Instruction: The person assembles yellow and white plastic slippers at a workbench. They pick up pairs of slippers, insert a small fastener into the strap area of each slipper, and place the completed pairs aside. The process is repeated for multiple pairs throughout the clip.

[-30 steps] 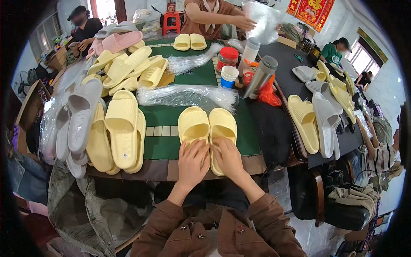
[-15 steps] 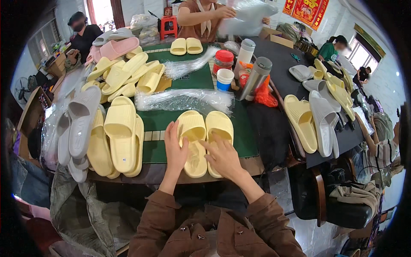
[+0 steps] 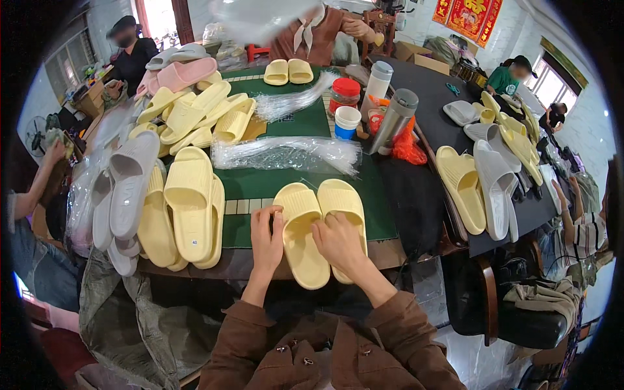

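A pair of pale yellow slide slippers stands before me at the table's near edge, toes away from me. My left hand (image 3: 266, 244) is at the outer strap edge of the left slipper (image 3: 307, 257), thumb and fingers pressed together. Over the gap between the pair, my right hand (image 3: 340, 242) has its fingers curled in against the inner side of that strap. It partly covers the right slipper (image 3: 344, 195). Whatever either hand pinches is too small or hidden. Just beyond lies a bundle of thin clear plastic strands (image 3: 286, 153) in a clear bag.
Yellow slippers (image 3: 188, 214) and grey slippers (image 3: 130, 185) are piled on the left. A red-lidded jar (image 3: 344, 92), a white-and-blue cup (image 3: 347, 122) and a steel flask (image 3: 395, 123) stand far right. Across the table (image 3: 383, 221), a person handles a clear plastic bag (image 3: 260, 19).
The pair has come nearer me, its left slipper turned slightly. My right hand's fingers have curled, and my left fingers have closed at the strap. The far person's bag has swung left.
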Motion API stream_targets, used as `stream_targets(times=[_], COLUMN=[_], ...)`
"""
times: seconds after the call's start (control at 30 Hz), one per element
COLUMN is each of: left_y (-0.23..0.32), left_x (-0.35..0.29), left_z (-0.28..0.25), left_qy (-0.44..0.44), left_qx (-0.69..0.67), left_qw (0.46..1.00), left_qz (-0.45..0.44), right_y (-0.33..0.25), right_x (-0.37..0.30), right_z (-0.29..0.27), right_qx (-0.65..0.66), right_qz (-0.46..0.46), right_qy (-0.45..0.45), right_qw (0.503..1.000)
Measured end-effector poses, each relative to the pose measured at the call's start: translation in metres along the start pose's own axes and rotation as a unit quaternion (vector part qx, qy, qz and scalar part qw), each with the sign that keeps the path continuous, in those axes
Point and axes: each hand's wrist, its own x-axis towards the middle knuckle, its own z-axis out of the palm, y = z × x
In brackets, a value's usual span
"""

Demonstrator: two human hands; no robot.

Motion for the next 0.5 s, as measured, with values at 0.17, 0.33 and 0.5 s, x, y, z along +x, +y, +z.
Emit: stream_targets(times=[0.17, 0.33, 0.5], left_y=[-0.001, -0.004, -0.020], left_x=[0.025, 0.073, 0.101], left_z=[0.005, 0.023, 0.053], left_qy=[0.032, -0.057, -0.117], left_qx=[0.076, 0.176, 0.245], left_qw=[0.995, 0.981, 0.961], left_qz=[0.057, 0.050, 0.047], right_y=[-0.018, -0.017, -0.018], right_x=[-0.014, -0.018, -0.020], right_z=[-0.006, -0.002, 0.002], right_qx=[-0.036, -0.060, -0.046], right_qz=[0.002, 0.023, 0.025], right_qy=[0.012, 0.034, 0.044], right_qw=[0.999, 0.997, 0.998])
